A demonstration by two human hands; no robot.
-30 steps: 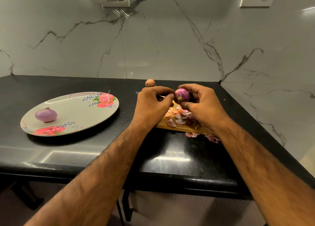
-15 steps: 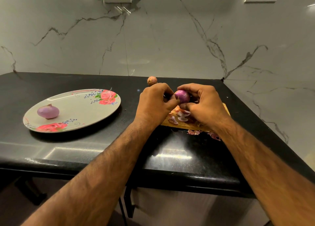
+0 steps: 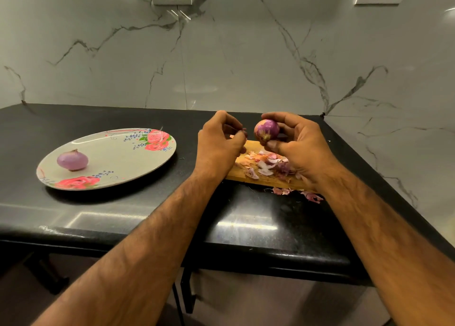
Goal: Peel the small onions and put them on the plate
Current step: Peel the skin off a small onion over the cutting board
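My right hand (image 3: 298,144) holds a small purple onion (image 3: 266,130) between thumb and fingers above the wooden board (image 3: 261,179); patches of pale skin still cling to it. My left hand (image 3: 220,141) is just left of the onion, a small gap apart, pinching a thin strip of onion skin (image 3: 242,131) at its fingertips. A peeled onion (image 3: 73,159) lies on the left part of the floral plate (image 3: 128,158). The unpeeled onion seen earlier at the back is now hidden behind my left hand.
Onion peels (image 3: 267,164) are heaped on the board, and a few peels (image 3: 311,196) lie on the black counter (image 3: 147,210) in front of it. The marble wall stands behind and to the right. The counter's front edge is close below my forearms.
My left hand has pulled away from the onion to the left with a strip of skin. My right hand has turned the onion and lifted it slightly.
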